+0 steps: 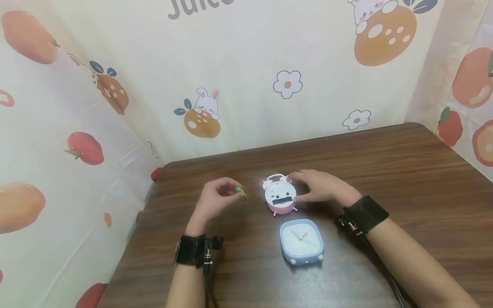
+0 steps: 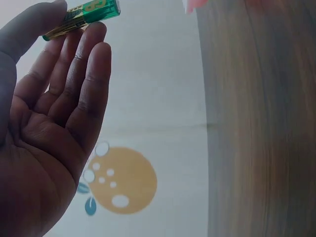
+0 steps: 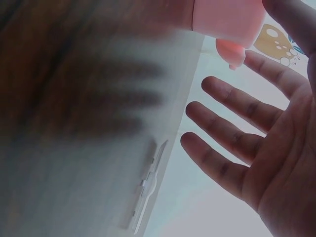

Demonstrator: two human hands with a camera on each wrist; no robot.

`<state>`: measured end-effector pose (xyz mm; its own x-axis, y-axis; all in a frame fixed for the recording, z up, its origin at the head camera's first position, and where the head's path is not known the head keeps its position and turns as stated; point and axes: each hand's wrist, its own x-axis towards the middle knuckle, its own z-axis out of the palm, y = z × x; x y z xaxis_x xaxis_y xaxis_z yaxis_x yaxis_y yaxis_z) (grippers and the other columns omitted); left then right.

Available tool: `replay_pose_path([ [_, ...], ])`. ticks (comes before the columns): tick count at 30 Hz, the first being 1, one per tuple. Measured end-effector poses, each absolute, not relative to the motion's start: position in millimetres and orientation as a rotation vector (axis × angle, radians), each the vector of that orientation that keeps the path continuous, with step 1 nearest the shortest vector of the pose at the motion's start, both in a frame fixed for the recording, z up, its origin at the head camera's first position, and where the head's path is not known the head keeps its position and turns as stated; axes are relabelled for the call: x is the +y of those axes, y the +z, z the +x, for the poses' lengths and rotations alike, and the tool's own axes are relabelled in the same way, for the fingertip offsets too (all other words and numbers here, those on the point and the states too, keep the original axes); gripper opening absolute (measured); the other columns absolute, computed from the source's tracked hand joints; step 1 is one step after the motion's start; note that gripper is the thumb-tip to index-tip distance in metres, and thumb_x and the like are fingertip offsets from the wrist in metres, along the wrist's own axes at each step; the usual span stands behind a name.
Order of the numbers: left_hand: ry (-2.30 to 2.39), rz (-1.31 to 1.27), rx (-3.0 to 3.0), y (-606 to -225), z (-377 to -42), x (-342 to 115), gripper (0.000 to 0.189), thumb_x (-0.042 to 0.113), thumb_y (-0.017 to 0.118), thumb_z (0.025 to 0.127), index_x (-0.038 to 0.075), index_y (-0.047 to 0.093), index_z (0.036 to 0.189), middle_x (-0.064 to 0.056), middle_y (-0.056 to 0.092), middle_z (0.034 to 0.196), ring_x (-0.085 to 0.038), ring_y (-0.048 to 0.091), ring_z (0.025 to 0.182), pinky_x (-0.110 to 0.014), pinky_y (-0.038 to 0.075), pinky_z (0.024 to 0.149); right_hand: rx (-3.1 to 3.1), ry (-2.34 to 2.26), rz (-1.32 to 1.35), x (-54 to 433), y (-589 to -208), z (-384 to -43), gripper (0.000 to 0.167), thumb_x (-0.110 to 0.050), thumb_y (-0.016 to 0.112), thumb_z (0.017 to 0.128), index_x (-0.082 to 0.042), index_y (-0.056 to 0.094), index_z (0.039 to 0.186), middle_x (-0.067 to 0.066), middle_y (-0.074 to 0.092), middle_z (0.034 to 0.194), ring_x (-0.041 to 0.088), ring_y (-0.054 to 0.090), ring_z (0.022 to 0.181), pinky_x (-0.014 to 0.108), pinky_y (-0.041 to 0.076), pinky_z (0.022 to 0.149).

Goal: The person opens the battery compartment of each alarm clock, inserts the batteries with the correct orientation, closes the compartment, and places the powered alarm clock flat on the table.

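A green-and-gold battery (image 2: 84,19) is pinched between the thumb and fingertips of my left hand (image 1: 219,196), to the left of a pink twin-bell alarm clock (image 1: 281,209). The clock's white back faces me, showing small knobs and a dark rectangular slot low down. My right hand (image 1: 321,187) holds the clock at its right side, thumb low and index finger by the bell (image 3: 230,52). Its other fingers (image 3: 212,153) are spread off the clock. Nearer me, a blue square clock (image 1: 301,239) lies face up on the table.
A thin white plastic piece (image 3: 150,187), like a cover, lies on the table in the right wrist view. The brown wooden table (image 1: 385,171) meets a fruit-printed curtain (image 1: 246,85) at the back and sides. Cables (image 1: 385,271) trail from both wrist straps.
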<state>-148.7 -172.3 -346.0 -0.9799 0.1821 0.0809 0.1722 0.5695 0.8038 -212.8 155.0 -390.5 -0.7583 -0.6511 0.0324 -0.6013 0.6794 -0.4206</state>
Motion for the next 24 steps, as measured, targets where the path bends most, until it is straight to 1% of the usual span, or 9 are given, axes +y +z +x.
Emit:
replay_pose_path([
  [5,1.422,0.317,2.743,-349,-152,-157,0.016,0.021,0.077,0.082,0.018,0.070,0.096,0.001,0.070,0.092,-0.018,0.065,0.086,-0.035,0.052,0.078,2.769,-0.614,-1.021,158,-391,-214,0.068,-0.058,0.072,0.077,-0.022,0.054,0.132,0.002,0.061,0.124,0.023,0.057,0.112,0.049,0.049,0.092],
  [12,1.483,0.402,2.720,-357,-158,-138,0.014,0.025,0.077,0.082,0.024,0.070,0.093,0.006,0.069,0.090,-0.014,0.065,0.084,-0.034,0.053,0.076,2.763,-0.631,-1.024,157,-394,-213,0.070,-0.057,0.072,0.077,-0.021,0.053,0.134,0.003,0.061,0.127,0.024,0.056,0.115,0.049,0.049,0.094],
  [17,1.488,0.463,2.698,-363,-162,-122,0.017,0.026,0.078,0.080,0.024,0.069,0.095,0.007,0.069,0.095,-0.014,0.066,0.084,-0.033,0.055,0.076,2.764,-0.632,-1.010,156,-395,-212,0.072,-0.061,0.070,0.077,-0.022,0.053,0.135,0.002,0.061,0.126,0.023,0.057,0.114,0.049,0.049,0.093],
  [24,1.467,0.555,2.682,-372,-164,-106,0.017,0.023,0.076,0.082,0.023,0.068,0.097,0.006,0.069,0.096,-0.010,0.067,0.084,-0.029,0.056,0.076,2.767,-0.634,-1.005,155,-392,-211,0.074,-0.062,0.070,0.077,-0.021,0.052,0.136,0.002,0.061,0.125,0.022,0.057,0.112,0.048,0.049,0.094],
])
